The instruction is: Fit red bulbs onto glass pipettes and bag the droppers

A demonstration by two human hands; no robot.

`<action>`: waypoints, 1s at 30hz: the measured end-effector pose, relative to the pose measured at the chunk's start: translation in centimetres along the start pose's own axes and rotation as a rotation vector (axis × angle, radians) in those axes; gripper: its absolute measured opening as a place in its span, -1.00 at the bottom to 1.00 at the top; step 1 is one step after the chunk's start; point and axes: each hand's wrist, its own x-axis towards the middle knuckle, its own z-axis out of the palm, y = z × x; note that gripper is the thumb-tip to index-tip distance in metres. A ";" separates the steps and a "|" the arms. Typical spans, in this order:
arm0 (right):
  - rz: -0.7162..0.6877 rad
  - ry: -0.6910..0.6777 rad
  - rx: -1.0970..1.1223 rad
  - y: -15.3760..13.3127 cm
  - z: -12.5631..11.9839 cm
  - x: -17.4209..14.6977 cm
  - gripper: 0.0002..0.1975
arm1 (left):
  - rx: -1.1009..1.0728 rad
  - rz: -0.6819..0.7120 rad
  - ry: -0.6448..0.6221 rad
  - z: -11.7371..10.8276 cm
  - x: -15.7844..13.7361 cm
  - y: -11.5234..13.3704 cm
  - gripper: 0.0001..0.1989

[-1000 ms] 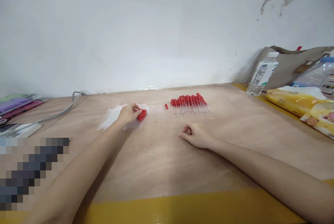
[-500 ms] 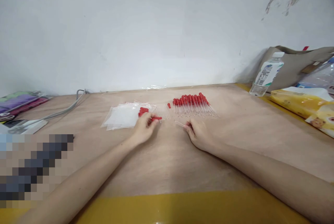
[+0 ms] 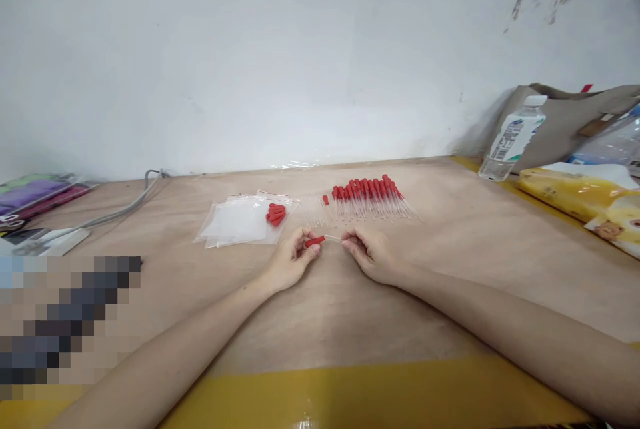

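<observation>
My left hand (image 3: 295, 257) pinches a red rubber dropper bulb (image 3: 315, 241) between thumb and fingers. Opposite it, my right hand (image 3: 369, 252) grips a thin clear dropper tube (image 3: 333, 238), whose end meets the mouth of the bulb; how far it goes in is too small to tell. Just behind lie several bare clear tubes (image 3: 315, 214) and one small red-topped dropper (image 3: 326, 200). A row of droppers with red bulbs (image 3: 367, 196) is laid out behind my right hand. Loose red bulbs (image 3: 275, 214) are heaped on clear zip bags (image 3: 235, 221) behind my left hand.
A water bottle (image 3: 514, 139), a grey bag (image 3: 555, 122) and a yellow tissue pack (image 3: 575, 196) stand at the right. On the left are a grey cable (image 3: 123, 210) and colourful packets (image 3: 40, 196). A white wall (image 3: 320, 56) closes the table's back edge.
My left hand has moved right and nearer to me with the red bulb, away from the heap. The tube in my right hand now meets the bulb.
</observation>
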 end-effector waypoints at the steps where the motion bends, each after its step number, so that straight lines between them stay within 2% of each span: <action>1: -0.008 -0.003 -0.001 0.0 0.0 0.0 -0.83 | -0.015 -0.004 -0.004 0.1 0.0 0.0 -0.86; 6: -0.042 -0.035 0.019 -0.1 -0.1 0.1 -0.84 | -0.093 -0.015 -0.001 0.3 0.0 0.4 -0.82; 12: -0.062 -0.078 0.075 -0.2 -0.3 0.3 -0.83 | -0.065 -0.016 -0.006 0.3 0.0 0.1 -0.77; 20: -0.174 -0.111 0.113 1.3 -0.2 0.7 -0.80 | -0.041 -0.060 -0.042 0.3 -0.2 0.7 -0.72; 24: -0.260 -0.116 -0.067 1.6 -0.6 0.9 -0.80 | 0.003 -0.058 -0.075 0.3 -0.3 1.0 -0.74; 27: -0.306 -0.065 -0.265 1.5 -0.7 0.7 -0.78 | 0.068 -0.053 -0.048 0.4 -0.3 0.8 -0.74; 30: -0.323 -0.008 -0.367 1.1 -0.5 0.3 -0.76 | 0.141 -0.027 -0.012 0.4 -0.4 0.5 -0.73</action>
